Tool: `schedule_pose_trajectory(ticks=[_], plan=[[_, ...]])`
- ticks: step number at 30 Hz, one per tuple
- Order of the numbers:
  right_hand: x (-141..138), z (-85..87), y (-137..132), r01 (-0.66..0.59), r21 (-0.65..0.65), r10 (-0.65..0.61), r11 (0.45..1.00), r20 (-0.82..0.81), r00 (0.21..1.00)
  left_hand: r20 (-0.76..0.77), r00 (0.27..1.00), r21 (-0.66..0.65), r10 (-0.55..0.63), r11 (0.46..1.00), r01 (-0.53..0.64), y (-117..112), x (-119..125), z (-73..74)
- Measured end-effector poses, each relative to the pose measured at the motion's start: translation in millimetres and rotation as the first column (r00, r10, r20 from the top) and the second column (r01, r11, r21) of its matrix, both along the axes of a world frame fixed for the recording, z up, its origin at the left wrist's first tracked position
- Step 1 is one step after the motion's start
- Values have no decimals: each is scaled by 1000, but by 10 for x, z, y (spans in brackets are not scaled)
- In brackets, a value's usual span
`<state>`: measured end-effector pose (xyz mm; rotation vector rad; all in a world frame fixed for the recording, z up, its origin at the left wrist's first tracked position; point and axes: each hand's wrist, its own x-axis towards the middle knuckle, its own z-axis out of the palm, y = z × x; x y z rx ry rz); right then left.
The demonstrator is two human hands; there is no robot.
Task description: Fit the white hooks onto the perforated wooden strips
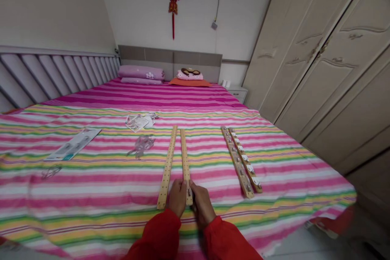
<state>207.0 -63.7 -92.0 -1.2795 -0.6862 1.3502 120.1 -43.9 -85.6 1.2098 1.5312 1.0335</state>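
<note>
My left hand (177, 197) is closed on the left edge of a narrow wooden strip (185, 158), at its near end. From the right side, my right hand (202, 203) closes on the same end, thumb on top. Between the thumbs a small dark metal piece (189, 191) sits on the wood; its kind is too small to tell. A second wooden strip (167, 166) with rows of holes lies just left of my left hand. Further right lie two more strips: one with metal fittings (237, 160), the other with white-and-metal pieces (244, 157). My lower fingers are partly hidden.
On the striped bedspread (106, 195) lie a clear bag of small parts (142, 145), a pile of packaging (140, 122), a flat blister pack (74, 145) and some thin wire-like pieces (51, 171). Folded bedding (141, 72) rests by the headboard. A wardrobe (323, 61) stands right.
</note>
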Motion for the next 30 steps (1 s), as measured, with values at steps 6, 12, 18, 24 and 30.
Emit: schedule_pose_trajectory(ticks=[6,12,18,24,30], plan=[[-27,-5,-164,0,-52,-7,999,-123,992,-26,999,-56,-37,998,36,96,-4,-42],[-27,-120,-234,10,33,-3,999,-199,980,-185,981,-35,-57,998,51,165,-14,74],[-22,-173,-220,2,94,19,996,-220,975,-238,970,29,-50,998,59,176,-3,96],[-8,-245,-238,34,124,-10,992,-190,982,-231,969,200,-87,971,135,71,-144,208],[30,-260,-291,42,126,-28,991,-115,993,-232,967,365,104,931,-12,416,-899,449]])
